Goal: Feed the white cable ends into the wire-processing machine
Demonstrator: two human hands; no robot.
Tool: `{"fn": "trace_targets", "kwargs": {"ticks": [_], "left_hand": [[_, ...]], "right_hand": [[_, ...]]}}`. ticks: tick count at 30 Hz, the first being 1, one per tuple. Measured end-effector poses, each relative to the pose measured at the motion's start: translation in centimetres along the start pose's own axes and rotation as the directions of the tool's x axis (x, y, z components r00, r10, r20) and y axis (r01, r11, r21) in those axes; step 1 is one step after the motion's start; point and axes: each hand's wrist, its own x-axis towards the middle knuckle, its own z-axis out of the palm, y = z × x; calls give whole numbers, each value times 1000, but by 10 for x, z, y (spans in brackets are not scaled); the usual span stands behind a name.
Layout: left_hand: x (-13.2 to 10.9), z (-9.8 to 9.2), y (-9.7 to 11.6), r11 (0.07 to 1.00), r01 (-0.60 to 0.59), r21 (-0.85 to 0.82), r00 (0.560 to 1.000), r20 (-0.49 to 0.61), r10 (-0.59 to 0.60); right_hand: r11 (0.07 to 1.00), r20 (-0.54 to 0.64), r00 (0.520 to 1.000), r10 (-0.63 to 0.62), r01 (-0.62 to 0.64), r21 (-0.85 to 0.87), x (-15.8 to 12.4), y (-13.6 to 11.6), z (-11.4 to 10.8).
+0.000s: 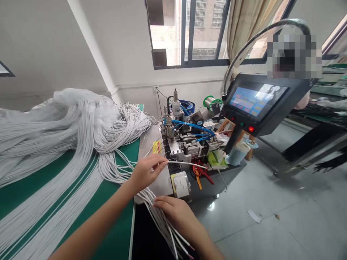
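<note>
Between thumb and fingertips, my left hand (149, 171) pinches one white cable (187, 163). Its free end points right, past the front of a bench machine (187, 137), and shows a reddish tip. Lower down, my right hand (180, 215) is closed over a bundle of white cables (153, 204) hanging off the table edge. Several cable ends with stripped, coloured tips come out below that hand near the bottom of the view. The right palm and some fingers are hidden.
Long white cables (81, 137) are heaped on the green table (108, 213) at left, partly under clear plastic. A touchscreen (246, 99) stands right of the machine. Red-handled pliers (207, 176), a solder wire spool (212, 103) and a cloudy plastic container (238, 153) are nearby.
</note>
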Motion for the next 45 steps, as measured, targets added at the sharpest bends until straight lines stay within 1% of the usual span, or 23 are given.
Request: {"fn": "trace_targets", "kwargs": {"ticks": [2,3,4,6,8,10,11,13,16,18,19,22,24,27,30,33,37,40,43,45], "left_hand": [[-3,2,0,1000,-16,24,1000,-14,17],[-5,2,0,999,-25,36,999,-23,26],[-6,1,-1,998,-33,46,999,-31,35],[-10,-2,0,997,-47,54,998,-42,49],[-13,-5,0,997,-61,46,997,-50,63],[-15,-7,1,997,-78,24,995,-66,80],[-16,-8,1,996,-91,14,993,-75,92],[-18,-8,-1,992,-128,1,989,-76,128],[-20,-9,-6,985,-172,1,985,-33,172],[-21,-10,-9,982,-186,4,982,2,186],[-21,-11,-11,981,-194,4,981,19,194],[-22,-15,-12,977,-213,-2,972,101,213],[-22,-17,-12,979,-202,4,960,200,197],[-24,-21,-10,988,-146,40,921,370,122],[-27,-25,-12,989,-78,126,886,463,11],[-30,-26,-19,973,-33,228,870,486,-84],[-32,-22,-31,943,-7,333,879,452,-153],[-31,-17,-38,932,-14,362,876,455,-164],[-31,-12,-43,921,-40,387,861,481,-165],[-30,-9,-46,908,-68,414,855,494,-161]], "right_hand": [[997,-108,994,29,-21,73,-4,0,-8],[990,-179,981,82,-59,132,-6,1,-13],[972,-248,956,156,-105,209,-8,2,-19],[900,-354,878,321,-166,404,-12,6,-31],[793,-395,806,440,-143,592,-15,12,-42],[700,-412,761,501,-77,710,-16,16,-51],[674,-428,741,518,-45,738,-16,18,-55],[662,-468,695,546,-15,749,-14,19,-61],[678,-512,618,597,-47,734,-12,17,-65],[686,-523,585,620,-80,723,-11,15,-66],[691,-527,578,623,-92,717,-10,15,-67],[719,-530,579,619,-147,679,-9,18,-69],[733,-513,591,623,-211,646,-8,24,-71],[731,-457,617,640,-307,609,-3,37,-75],[746,-392,671,629,-378,549,8,51,-76],[783,-335,727,600,-446,434,22,62,-75],[825,-341,752,564,-500,264,34,68,-74],[840,-332,773,541,-511,181,38,74,-75],[836,-290,785,548,-528,150,42,84,-74],[842,-257,802,540,-520,144,43,93,-72]]}}
